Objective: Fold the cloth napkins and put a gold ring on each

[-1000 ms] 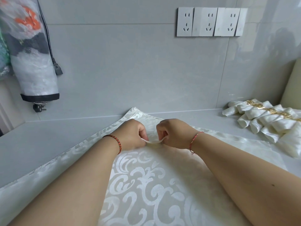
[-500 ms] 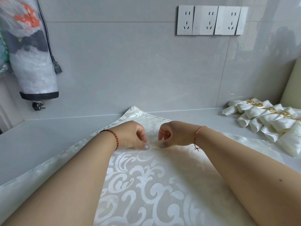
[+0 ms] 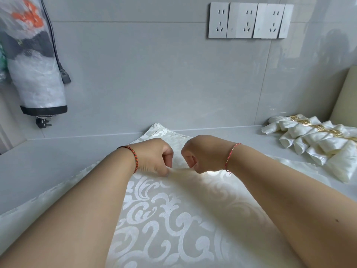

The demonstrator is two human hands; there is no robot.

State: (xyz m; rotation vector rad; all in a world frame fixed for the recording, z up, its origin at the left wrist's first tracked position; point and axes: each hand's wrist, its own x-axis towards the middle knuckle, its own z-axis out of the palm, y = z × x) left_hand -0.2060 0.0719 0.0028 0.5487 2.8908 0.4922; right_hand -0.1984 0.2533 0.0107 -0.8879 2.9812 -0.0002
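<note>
here both hands, left grip (image 3: 154, 157) and right grip (image 3: 201, 154), pinch one spread napkin (image 3: 173, 219) beside several ringed ones (image 3: 316, 140).

Your left hand (image 3: 152, 156) and right hand (image 3: 202, 153) sit close together on the white patterned napkin (image 3: 173, 219), each pinching a small raised fold of it with curled fingers (image 3: 168, 161). The napkin lies spread on the grey bench (image 3: 48, 161). Right of the napkin, folded napkins (image 3: 313, 144) with gold rings (image 3: 316, 128) lie piled against the wall.
</note>
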